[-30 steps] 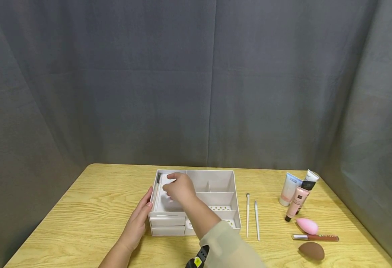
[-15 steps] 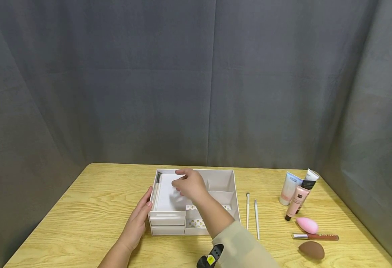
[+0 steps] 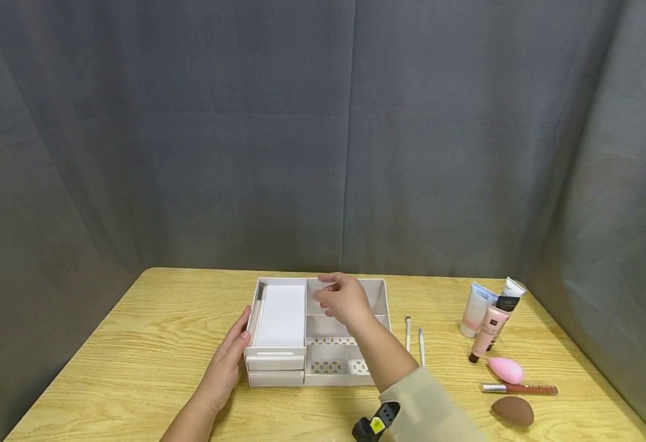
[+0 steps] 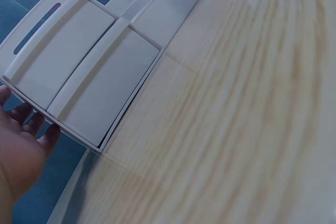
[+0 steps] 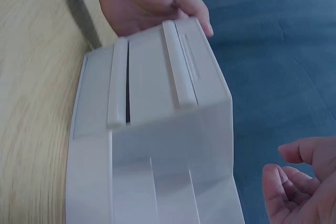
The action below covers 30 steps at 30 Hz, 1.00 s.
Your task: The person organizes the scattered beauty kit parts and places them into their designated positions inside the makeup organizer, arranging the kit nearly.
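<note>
A white organizer (image 3: pixel 278 368) with two small front drawers and several open compartments stands on the table. My left hand (image 3: pixel 226 362) rests against its left side with the fingers extended; the left wrist view shows these fingers along the wall beside the drawers. Above the back right compartments is my right hand (image 3: pixel 345 299), its fingers loosely bent and holding nothing. In the right wrist view a gap shows between thumb and fingers of that right hand (image 5: pixel 307 182). Pale makeup brushes (image 3: pixel 257 316), at least one dark-tipped, lie along the organizer's left edge.
Right of the organizer lie a brush (image 3: pixel 408 334) and a slim pale stick (image 3: pixel 421 348), both partly behind the right arm. Farther right are several squeeze tubes (image 3: pixel 477 310), a pink makeup sponge (image 3: pixel 506 370), a lip gloss tube (image 3: pixel 521 389) and a brown sponge (image 3: pixel 513 410).
My right hand has moved right, from over the organizer's left compartment to over its back right compartments. The left hand stays against the side.
</note>
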### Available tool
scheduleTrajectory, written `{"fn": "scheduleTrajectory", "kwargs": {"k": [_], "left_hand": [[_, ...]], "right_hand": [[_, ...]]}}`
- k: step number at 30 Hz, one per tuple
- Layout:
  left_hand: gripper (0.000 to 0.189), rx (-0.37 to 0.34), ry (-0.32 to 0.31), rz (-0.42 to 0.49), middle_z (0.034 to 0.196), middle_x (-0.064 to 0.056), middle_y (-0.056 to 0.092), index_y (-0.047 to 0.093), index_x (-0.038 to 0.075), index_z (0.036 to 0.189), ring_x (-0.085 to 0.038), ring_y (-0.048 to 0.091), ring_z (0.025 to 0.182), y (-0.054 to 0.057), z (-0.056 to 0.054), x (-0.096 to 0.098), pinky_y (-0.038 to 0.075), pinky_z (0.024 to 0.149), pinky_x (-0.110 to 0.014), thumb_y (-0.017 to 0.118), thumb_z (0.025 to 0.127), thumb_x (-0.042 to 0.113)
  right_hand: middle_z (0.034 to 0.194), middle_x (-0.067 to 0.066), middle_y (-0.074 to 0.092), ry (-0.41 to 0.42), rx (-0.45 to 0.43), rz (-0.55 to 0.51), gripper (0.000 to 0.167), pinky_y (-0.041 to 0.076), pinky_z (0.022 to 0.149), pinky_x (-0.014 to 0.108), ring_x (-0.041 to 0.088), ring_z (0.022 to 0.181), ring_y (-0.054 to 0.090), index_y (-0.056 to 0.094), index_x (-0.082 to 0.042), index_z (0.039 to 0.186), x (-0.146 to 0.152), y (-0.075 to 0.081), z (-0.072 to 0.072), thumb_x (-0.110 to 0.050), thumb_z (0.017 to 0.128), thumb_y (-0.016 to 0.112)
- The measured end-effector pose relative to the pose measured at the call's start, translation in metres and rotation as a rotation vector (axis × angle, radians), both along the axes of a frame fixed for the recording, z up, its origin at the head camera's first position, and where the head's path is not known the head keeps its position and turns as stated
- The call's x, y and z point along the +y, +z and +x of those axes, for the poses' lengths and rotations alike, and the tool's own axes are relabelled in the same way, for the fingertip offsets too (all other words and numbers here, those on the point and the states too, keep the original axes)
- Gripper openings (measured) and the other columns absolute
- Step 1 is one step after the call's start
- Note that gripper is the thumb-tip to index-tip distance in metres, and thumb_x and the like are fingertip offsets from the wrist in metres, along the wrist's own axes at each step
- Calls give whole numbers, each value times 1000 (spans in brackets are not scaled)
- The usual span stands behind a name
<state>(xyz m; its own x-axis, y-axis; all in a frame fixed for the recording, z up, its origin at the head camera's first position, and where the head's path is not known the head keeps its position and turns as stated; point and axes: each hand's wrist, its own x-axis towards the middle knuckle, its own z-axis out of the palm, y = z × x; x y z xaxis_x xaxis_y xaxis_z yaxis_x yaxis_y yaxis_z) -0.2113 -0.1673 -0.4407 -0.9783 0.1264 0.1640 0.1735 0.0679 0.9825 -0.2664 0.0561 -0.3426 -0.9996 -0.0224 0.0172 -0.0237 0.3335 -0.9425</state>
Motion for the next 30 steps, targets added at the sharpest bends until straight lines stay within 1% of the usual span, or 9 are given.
{"fn": "scheduleTrajectory", "kwargs": {"k": [6, 10, 13, 17, 21, 30], "left_hand": [[58, 3, -6, -3, 166, -11, 8, 15, 13, 158, -36, 2, 153, 0, 0, 0, 5, 123, -57, 30, 107, 35], [58, 4, -3, -4, 166, -11, 8, 15, 13, 158, -36, 2, 153, 0, -1, 0, 5, 123, -57, 30, 107, 35], [58, -1, -2, 1, 166, -11, 8, 15, 12, 158, -35, 2, 153, 0, -1, 0, 5, 123, -56, 30, 107, 35], [59, -6, -5, 6, 166, -11, 8, 15, 12, 158, -35, 2, 153, 0, -1, 0, 4, 123, -56, 31, 107, 35], [59, -5, -8, 5, 166, -11, 8, 16, 13, 158, -35, 2, 153, 0, -1, 0, 3, 123, -57, 31, 107, 36], [58, -1, -10, 6, 166, -11, 7, 15, 12, 158, -35, 1, 153, 1, 0, 0, 4, 123, -56, 30, 107, 35]], "right_hand": [[88, 9, 62, -42, -3, 10, 37, 56, 63, 23, 17, 72, 62, 64, -2, 123, 21, -1, -2, -9, 87, 67], [88, 9, 60, -59, -11, 23, 38, 56, 64, 24, 21, 77, 63, 63, -2, 125, 34, -2, -1, -10, 88, 66], [89, 9, 60, -68, -23, 30, 40, 56, 66, 24, 23, 79, 64, 62, -2, 128, 43, -2, 0, -10, 89, 66], [93, 10, 62, -88, -31, 48, 41, 56, 67, 25, 19, 79, 62, 61, -3, 129, 56, -1, 2, -10, 89, 66], [94, 10, 62, -110, -32, 72, 43, 56, 68, 24, 17, 80, 62, 59, -3, 131, 69, 0, 4, -12, 90, 65], [90, 5, 61, -119, -11, 54, 45, 55, 67, 22, 14, 78, 61, 57, 0, 133, 99, -4, 9, -11, 90, 63]]}}
